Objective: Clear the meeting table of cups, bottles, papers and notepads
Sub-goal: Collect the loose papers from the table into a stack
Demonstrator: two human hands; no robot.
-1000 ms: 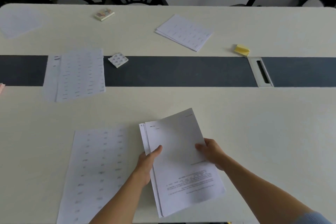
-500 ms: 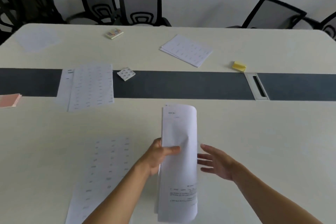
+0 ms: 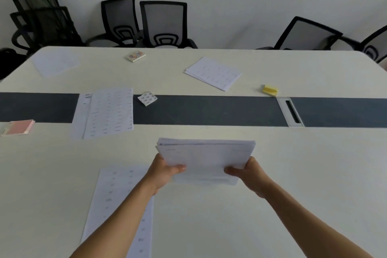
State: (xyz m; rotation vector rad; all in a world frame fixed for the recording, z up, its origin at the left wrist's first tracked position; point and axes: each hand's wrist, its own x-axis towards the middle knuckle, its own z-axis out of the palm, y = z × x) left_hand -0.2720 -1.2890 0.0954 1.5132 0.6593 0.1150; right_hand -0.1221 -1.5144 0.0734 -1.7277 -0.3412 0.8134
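A stack of white papers (image 3: 206, 158) is held crosswise above the near half of the table. My left hand (image 3: 164, 170) grips its left end and my right hand (image 3: 250, 174) grips its right end. More printed sheets lie flat: one (image 3: 117, 205) under my left forearm, a pile (image 3: 104, 112) across the dark strip at left, a stack (image 3: 213, 73) on the far side, and a faint sheet (image 3: 55, 63) at the far left corner. Small notepads lie about: pink (image 3: 18, 126), patterned white (image 3: 147, 98), colourful (image 3: 136, 56), yellow (image 3: 270, 89).
The cream table (image 3: 293, 174) has a dark centre strip with a metal cable hatch (image 3: 292, 112) at right. Black mesh chairs (image 3: 163, 25) stand along the far wall, and more are stacked at far left (image 3: 41, 16).
The papers went from lengthwise in my left hand alone to crosswise. My right hand, open half a second ago, now grips their right end. The view tilted up.
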